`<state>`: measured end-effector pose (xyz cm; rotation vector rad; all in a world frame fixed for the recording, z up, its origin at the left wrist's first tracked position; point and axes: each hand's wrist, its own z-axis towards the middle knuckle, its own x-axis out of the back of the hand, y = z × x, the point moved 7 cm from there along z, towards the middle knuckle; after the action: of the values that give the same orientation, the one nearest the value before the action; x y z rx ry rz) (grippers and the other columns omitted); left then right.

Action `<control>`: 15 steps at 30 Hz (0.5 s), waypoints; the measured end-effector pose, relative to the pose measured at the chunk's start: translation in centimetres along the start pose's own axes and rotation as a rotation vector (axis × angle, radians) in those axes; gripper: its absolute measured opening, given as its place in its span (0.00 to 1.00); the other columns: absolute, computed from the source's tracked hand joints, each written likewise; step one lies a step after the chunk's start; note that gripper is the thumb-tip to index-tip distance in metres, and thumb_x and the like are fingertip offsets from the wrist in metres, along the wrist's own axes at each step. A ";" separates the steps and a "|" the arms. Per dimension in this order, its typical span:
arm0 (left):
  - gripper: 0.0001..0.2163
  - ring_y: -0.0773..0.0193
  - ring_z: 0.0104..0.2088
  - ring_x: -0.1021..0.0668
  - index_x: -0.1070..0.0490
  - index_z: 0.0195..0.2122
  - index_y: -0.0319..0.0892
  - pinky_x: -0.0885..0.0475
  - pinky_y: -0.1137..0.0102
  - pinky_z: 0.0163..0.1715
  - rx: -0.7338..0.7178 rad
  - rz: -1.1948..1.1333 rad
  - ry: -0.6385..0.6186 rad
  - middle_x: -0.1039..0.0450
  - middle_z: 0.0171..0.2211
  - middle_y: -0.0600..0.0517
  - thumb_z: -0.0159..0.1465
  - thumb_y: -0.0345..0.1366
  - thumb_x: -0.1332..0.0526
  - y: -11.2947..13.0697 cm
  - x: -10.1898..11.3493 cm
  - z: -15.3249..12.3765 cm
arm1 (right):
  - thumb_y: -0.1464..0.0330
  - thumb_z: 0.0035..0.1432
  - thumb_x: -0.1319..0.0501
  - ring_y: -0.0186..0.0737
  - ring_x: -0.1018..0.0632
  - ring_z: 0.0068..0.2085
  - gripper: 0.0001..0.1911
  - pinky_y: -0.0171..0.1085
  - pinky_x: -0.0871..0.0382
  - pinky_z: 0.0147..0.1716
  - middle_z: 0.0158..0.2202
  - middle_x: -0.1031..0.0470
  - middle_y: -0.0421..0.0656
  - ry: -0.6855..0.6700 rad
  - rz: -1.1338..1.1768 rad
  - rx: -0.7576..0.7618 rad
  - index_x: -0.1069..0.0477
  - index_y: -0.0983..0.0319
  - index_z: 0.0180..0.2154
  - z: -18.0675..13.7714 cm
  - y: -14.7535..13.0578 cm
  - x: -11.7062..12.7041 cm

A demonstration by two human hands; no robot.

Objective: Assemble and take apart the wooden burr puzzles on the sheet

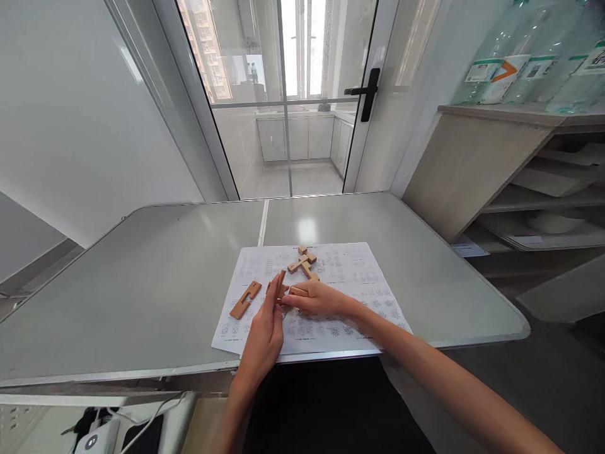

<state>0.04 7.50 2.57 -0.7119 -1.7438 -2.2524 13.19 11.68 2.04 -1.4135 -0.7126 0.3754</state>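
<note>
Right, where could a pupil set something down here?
The tabletop is bare left of the paper, right of it, and beyond it toward the glass door. Crowded: the paper's left and centre, with the left hand, right hand, slotted wooden piece and wooden blocks.

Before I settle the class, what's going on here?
A person's bare hands are close together. The left hand holds a flat brown wooden piece upright; the right hand holds a small tan wooden block. On white printed paper, pale wooden sticks lie piled beyond, and a slotted brown wooden plate lies to the left.
</note>
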 end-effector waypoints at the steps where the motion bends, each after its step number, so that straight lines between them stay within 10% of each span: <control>1: 0.27 0.57 0.75 0.40 0.55 0.77 0.57 0.45 0.54 0.75 -0.002 -0.008 -0.004 0.47 0.76 0.53 0.79 0.39 0.54 0.0 0.0 0.0 | 0.50 0.71 0.42 0.31 0.42 0.24 0.27 0.34 0.47 0.24 0.22 0.45 0.32 -0.010 0.003 0.000 0.49 0.58 0.26 0.0 0.0 0.0; 15: 0.27 0.57 0.74 0.37 0.54 0.77 0.55 0.43 0.55 0.74 -0.012 -0.014 -0.009 0.41 0.74 0.51 0.79 0.41 0.53 0.4 -0.7 -0.1 | 0.50 0.70 0.41 0.31 0.40 0.25 0.27 0.35 0.46 0.25 0.22 0.41 0.32 0.029 -0.018 0.053 0.48 0.58 0.26 0.5 -0.1 -0.1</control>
<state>0.79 7.25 2.53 -0.7160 -1.7463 -2.2735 12.79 12.05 2.10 -1.3588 -0.6864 0.3569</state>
